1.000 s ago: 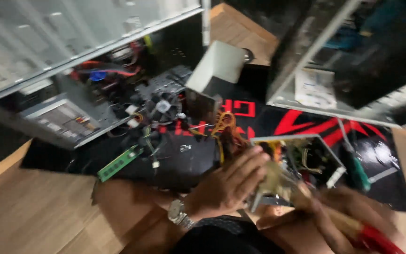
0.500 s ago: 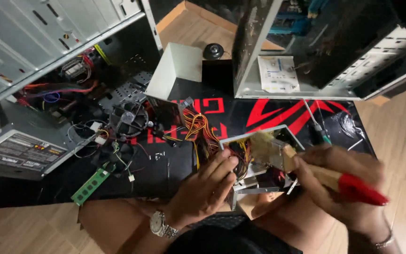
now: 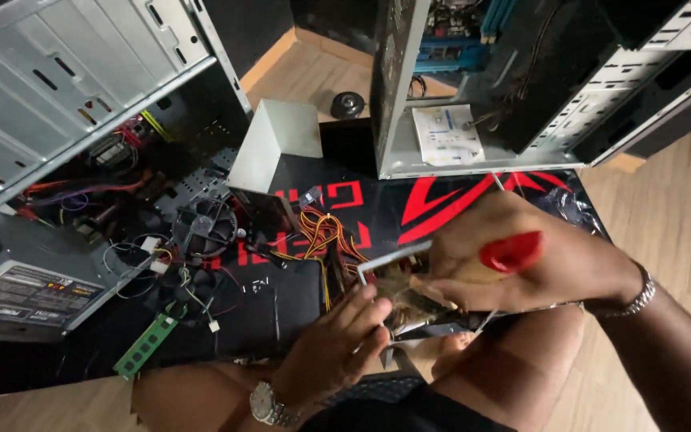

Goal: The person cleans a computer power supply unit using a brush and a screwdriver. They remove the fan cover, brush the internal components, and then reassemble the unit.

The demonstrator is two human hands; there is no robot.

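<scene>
Wooden floor (image 3: 665, 232) under a black-and-red mat (image 3: 433, 204). Right hand (image 3: 521, 256): closed around red-handled screwdriver (image 3: 509, 250), directly over opened power supply unit (image 3: 409, 300). Left hand (image 3: 333, 348): fingers pressed on that unit's near edge. Orange-yellow wire bundle (image 3: 321, 232) just left of unit; green memory stick (image 3: 145, 346) farther left; open computer cases (image 3: 473, 88) beyond.

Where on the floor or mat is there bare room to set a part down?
Bare patches: wood floor right of the black-and-red mat, and the wood strip between the two open metal computer cases. Crowded: mat's left, with black fan, loose wires, green memory stick.
</scene>
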